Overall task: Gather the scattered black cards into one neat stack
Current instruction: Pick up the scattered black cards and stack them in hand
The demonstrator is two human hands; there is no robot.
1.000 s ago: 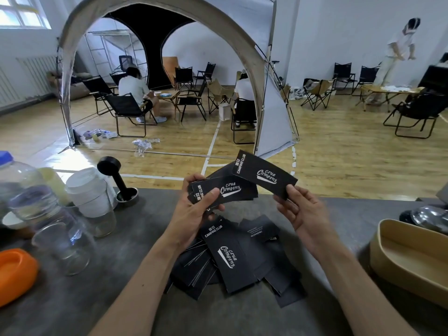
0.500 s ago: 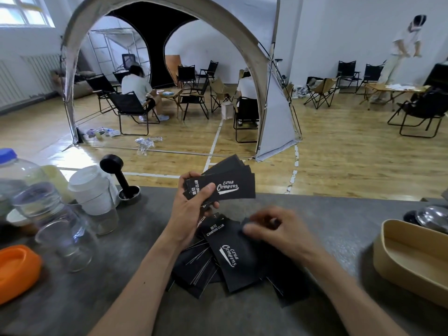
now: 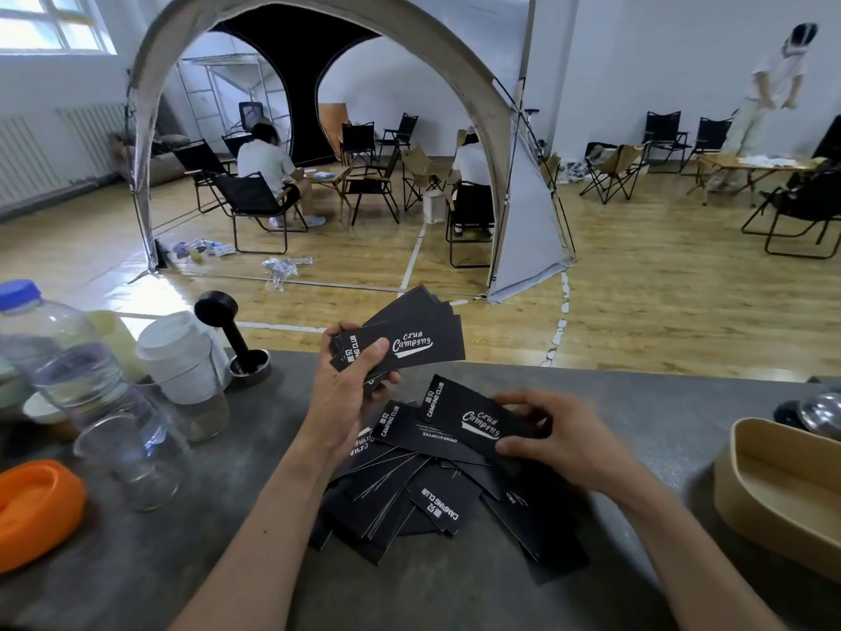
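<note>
I have a small fan of cards (image 3: 400, 341) in my left hand (image 3: 350, 393), thumb clamped over the near end, held above the far side of the worktop (image 3: 136, 562); its edges are splayed, not squared. My right hand (image 3: 564, 444) has its fingers (image 3: 514, 448) pinched on one more card (image 3: 473, 419), lifted just off the loose pile (image 3: 428, 489). By my reckoning I'm early on: most cards lie crisscrossed on the worktop below and between my hands, some face down. Left to do: collect these, then tap the lot square.
</note>
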